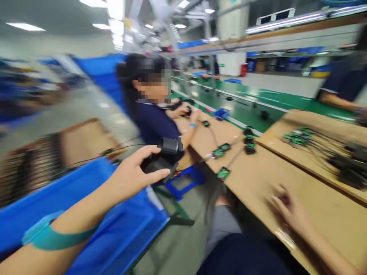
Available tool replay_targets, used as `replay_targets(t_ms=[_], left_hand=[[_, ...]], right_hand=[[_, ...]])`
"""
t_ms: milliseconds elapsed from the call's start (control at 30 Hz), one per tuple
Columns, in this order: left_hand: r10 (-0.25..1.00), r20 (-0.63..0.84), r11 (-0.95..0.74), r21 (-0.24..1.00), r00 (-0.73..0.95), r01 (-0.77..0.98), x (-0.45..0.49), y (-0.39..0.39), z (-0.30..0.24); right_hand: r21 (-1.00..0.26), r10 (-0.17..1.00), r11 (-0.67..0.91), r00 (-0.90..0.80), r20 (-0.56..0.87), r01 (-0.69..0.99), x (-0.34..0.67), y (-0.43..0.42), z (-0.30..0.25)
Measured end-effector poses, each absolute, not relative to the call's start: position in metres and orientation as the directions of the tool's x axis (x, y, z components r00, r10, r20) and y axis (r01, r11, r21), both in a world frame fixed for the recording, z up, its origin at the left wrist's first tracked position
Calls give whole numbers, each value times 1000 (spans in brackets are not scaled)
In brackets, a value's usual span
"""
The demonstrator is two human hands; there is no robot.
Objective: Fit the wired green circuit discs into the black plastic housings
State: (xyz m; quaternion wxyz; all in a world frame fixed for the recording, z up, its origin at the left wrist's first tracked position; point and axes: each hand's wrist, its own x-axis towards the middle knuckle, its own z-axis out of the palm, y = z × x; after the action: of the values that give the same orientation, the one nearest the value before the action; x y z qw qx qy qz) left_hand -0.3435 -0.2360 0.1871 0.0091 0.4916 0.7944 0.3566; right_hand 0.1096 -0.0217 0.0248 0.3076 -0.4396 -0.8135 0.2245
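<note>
My left hand (130,173), with a teal band at the wrist, is raised over a blue-lined bin (94,183). Its thumb and fingers close around a black webcam-like device (168,146), which has a rounded body and a flat lower part. A thin cable trails to the left from near the device. Low over the wooden tabletop (252,183) is my right hand (289,210), blurred, its fingers loosely apart and no object visible in them. Small green circuit boards (221,150) with cables lie farther up the tabletop, beside black round parts (250,145).
A co-worker (155,114) sits ahead, handling small dark parts. Cabled green-ended parts (299,136) rest on a raised board at right. A green conveyor (258,99) runs behind the tables. A blue stool (186,181) and a carton (86,141) stand at left.
</note>
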Motion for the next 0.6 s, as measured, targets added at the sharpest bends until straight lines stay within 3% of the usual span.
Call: replay_targets(t_ms=[100, 200, 267, 433, 500, 600], left_hand=[[928, 340, -58, 538, -153, 841, -249, -118, 137], [936, 316, -308, 511, 158, 802, -147, -29, 89], [911, 302, -398, 468, 280, 789, -97, 7, 65], [851, 399, -506, 445, 342, 739, -65, 31, 35], [854, 412, -501, 485, 318, 717, -76, 23, 28], [891, 395, -425, 552, 224, 717, -92, 2, 20]], right_hand=[[-726, 850, 496, -439, 292, 477, 124, -9, 40], [-768, 875, 451, -394, 280, 455, 128, 24, 49], [-790, 879, 432, -400, 260, 434, 136, 42, 49], [-757, 807, 533, -496, 320, 378, 161, 66, 45], [-684, 812, 557, -482, 329, 471, 164, 78, 55], [-471, 814, 574, -404, 417, 670, 159, 114, 83]])
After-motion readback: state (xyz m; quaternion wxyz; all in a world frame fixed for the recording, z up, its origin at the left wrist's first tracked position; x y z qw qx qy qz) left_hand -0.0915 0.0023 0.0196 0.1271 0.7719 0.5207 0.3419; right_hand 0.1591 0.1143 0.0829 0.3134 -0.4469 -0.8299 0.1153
